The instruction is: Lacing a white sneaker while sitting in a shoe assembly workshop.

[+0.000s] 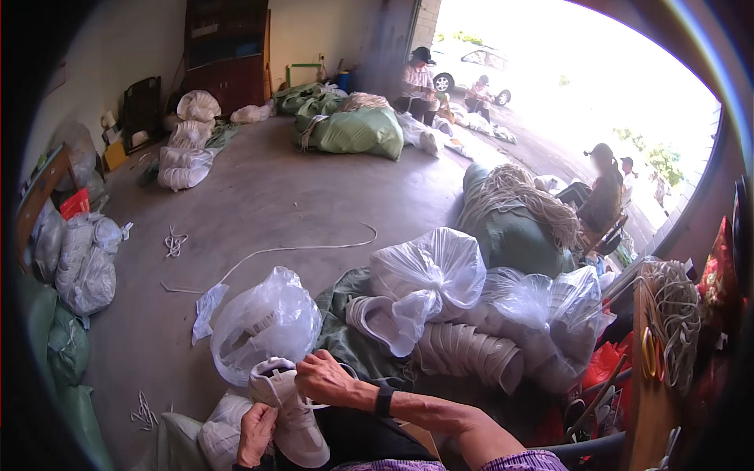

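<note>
While my left fingers point(261, 420) curl closed against the side of the white shoe point(302, 443) before my lap point(369, 430), my right fingers point(312, 375) pinch together on its lace point(317, 407); past it sits a clear bag point(263, 326), then cord point(298, 249) along the floor point(236, 208), a green sack point(357, 133), a white car point(477, 69).
</note>
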Available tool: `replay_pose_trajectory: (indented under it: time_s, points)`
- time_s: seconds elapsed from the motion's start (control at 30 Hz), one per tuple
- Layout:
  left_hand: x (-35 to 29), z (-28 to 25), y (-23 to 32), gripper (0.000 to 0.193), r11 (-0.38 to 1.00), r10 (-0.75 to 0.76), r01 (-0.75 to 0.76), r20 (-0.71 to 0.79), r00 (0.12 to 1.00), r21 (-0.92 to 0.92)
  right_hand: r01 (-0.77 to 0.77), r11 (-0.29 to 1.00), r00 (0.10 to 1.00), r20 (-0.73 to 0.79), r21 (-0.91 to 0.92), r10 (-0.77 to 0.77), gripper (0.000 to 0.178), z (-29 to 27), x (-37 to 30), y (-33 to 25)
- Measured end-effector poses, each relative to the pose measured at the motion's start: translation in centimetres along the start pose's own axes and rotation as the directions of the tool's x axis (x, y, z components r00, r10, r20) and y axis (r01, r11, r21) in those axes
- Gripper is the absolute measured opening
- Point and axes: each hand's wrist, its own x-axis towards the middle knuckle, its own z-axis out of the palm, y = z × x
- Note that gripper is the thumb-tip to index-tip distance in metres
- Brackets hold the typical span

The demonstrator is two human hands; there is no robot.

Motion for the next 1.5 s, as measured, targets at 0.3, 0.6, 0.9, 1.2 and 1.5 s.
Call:
replay_pose_trajectory:
  time_s: [0.3, 0.6, 0.9, 1.2, 1.5]
  points:
    - [-1.9, -1.1, 3.4, 0.016, 0.994, 0.063, -0.062, 0.009, 0.998, -0.088, -0.021, 0.991, 0.999, 0.028, 0.136, 0.018, 0.008, 4.2, 0.3, -1.7]
    - [-2.7, -3.9, 6.4, 0.020, 0.795, 0.235, -0.302, -0.192, 0.953, -0.527, -0.212, 0.977, 0.977, 0.009, -0.004, 0.212, 0.008, -2.4, -5.2, 8.4]
    - [-1.2, -4.4, 5.7, 0.016, 0.677, 0.283, -0.470, -0.390, 0.876, -0.566, -0.082, 0.978, 0.996, -0.026, 0.193, 0.089, 0.023, -0.2, -1.9, 1.6]
    - [-3.4, -7.3, 5.2, 0.022, 0.541, 0.287, -0.591, -0.529, 0.799, -0.598, 0.088, 0.990, 0.975, 0.193, 0.112, -0.109, 0.012, 3.5, 0.2, -0.6]
    - [-3.9, -9.1, 3.9, 0.030, 0.339, 0.407, -0.481, -0.335, 0.850, -0.808, 0.082, 0.989, 0.984, 0.150, 0.119, -0.100, 0.013, 4.1, 0.7, -1.4]
